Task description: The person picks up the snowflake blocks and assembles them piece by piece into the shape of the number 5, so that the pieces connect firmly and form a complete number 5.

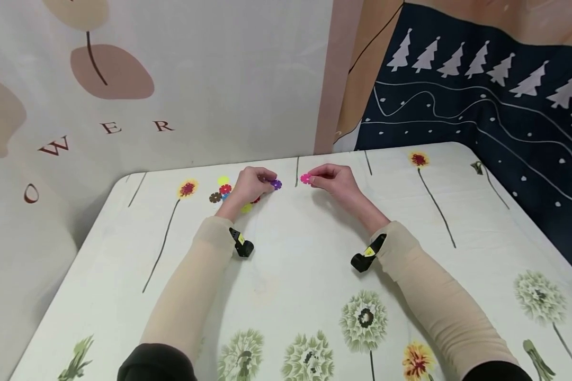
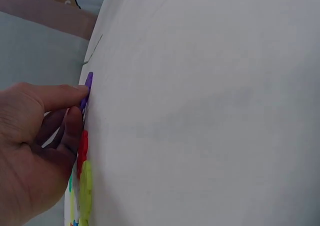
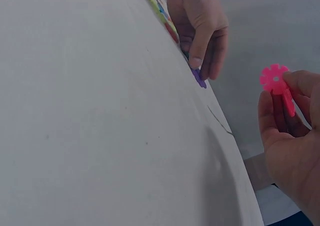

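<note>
My right hand pinches pink snowflake discs with notched edges between thumb and fingers, raised off the table. In the right wrist view, one disc faces the camera and a second pink piece stands edge-on against it. To the left, my left hand holds a purple snowflake disc by its edge, with thumb and index finger on it, close to the tabletop. Beside and partly under that hand lie loose discs: brown, red, yellow and blue.
A white cloth printed with flowers covers the table. Behind its far edge hangs a pale curtain, and a dark cloth with white trees hangs at the right. Each wrist wears a small black camera.
</note>
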The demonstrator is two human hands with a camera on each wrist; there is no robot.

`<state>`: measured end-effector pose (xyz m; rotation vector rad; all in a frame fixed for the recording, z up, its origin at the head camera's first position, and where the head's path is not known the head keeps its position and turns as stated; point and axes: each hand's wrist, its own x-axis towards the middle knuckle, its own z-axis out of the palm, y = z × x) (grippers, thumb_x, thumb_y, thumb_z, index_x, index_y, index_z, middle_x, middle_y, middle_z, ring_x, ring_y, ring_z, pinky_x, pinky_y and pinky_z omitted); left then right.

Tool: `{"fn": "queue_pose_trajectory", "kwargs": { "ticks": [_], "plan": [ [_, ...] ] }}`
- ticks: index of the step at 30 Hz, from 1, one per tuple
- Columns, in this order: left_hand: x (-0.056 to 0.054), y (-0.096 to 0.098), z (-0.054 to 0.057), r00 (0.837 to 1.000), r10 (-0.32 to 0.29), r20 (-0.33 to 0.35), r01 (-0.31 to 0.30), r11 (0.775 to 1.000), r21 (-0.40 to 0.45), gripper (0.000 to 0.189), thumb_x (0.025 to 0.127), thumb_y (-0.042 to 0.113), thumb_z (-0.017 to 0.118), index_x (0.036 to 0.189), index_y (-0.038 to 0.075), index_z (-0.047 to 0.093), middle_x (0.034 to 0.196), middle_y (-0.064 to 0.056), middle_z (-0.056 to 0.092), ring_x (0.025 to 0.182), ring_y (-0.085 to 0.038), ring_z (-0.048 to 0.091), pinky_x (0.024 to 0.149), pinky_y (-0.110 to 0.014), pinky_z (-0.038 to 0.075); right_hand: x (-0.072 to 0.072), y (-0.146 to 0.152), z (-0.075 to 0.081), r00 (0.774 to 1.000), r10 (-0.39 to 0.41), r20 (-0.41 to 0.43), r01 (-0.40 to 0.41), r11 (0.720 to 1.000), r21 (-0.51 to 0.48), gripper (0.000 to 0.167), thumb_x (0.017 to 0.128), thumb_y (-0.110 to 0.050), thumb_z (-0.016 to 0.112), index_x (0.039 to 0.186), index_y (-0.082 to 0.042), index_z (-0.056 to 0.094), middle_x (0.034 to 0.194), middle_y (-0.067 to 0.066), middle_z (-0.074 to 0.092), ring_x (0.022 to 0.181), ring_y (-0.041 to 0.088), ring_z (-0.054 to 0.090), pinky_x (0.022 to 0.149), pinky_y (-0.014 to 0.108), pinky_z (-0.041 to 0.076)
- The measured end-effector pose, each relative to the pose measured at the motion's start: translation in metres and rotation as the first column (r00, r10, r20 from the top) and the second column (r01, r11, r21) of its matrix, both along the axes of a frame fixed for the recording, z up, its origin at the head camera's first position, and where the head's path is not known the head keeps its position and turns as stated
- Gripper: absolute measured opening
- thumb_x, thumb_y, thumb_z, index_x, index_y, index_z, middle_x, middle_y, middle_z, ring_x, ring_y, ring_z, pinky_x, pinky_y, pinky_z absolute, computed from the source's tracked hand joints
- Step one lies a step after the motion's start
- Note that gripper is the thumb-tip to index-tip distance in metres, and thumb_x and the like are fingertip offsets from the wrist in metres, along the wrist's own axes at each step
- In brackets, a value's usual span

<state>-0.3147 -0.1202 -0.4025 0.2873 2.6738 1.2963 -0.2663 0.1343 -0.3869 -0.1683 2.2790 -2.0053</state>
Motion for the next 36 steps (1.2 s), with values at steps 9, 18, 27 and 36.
{"fn": "queue_pose_trajectory", "kwargs": {
  "ticks": [9, 18, 27, 36],
  "plan": [
    [0.0002, 0.0003, 0.0025, 0.999, -0.03, -0.01, 0.03, 1.0, -0.001, 0.03, 0.095, 0.002, 0.072, 0.124, 0.005, 0.073, 0.121, -0.013, 0.068, 0.105, -0.026, 0.062, 0.089, -0.035, 0.053, -0.0007, -0.0023, 0.0007, 1.0, 0.005, 0.017, -0.004, 1.0, -0.017, 0.026, 0.098, -0.006, 0.07, 0.122, 0.005, 0.069, 0.117, 0.016, 0.068, 0.095, 0.019, 0.069, 0.098, 0.037, 0.055],
    [-0.0008, 0.0001, 0.0024, 0.998, -0.056, -0.016, 0.056, 0.998, -0.001, 0.033, 0.092, 0.001, 0.074, 0.125, 0.002, 0.071, 0.118, -0.014, 0.069, 0.106, -0.027, 0.062, 0.095, -0.037, 0.052, -0.0012, -0.0061, -0.0007, 0.999, -0.001, 0.036, 0.002, 1.0, -0.019, 0.025, 0.098, -0.005, 0.069, 0.121, 0.005, 0.07, 0.116, 0.015, 0.069, 0.094, 0.017, 0.069, 0.098, 0.038, 0.055],
    [0.0019, -0.0014, 0.0028, 0.999, -0.037, -0.011, 0.037, 0.999, 0.007, 0.029, 0.091, 0.005, 0.078, 0.119, 0.001, 0.073, 0.113, -0.013, 0.069, 0.103, -0.026, 0.062, 0.089, -0.036, 0.052, 0.0001, -0.0049, 0.001, 0.997, -0.029, 0.065, 0.029, 1.0, 0.009, 0.026, 0.099, -0.007, 0.069, 0.123, 0.003, 0.069, 0.119, 0.015, 0.066, 0.101, 0.02, 0.067, 0.1, 0.036, 0.054],
    [0.0031, -0.0047, 0.0041, 0.999, -0.036, 0.002, 0.036, 0.999, 0.004, 0.021, 0.097, 0.009, 0.072, 0.118, 0.005, 0.074, 0.11, -0.011, 0.07, 0.098, -0.023, 0.061, 0.08, -0.03, 0.052, -0.0016, -0.0014, 0.0041, 0.997, -0.041, 0.064, 0.039, 0.998, 0.039, 0.026, 0.1, -0.01, 0.068, 0.124, 0.001, 0.069, 0.122, 0.016, 0.067, 0.103, 0.022, 0.068, 0.097, 0.032, 0.054]
  ]
}}
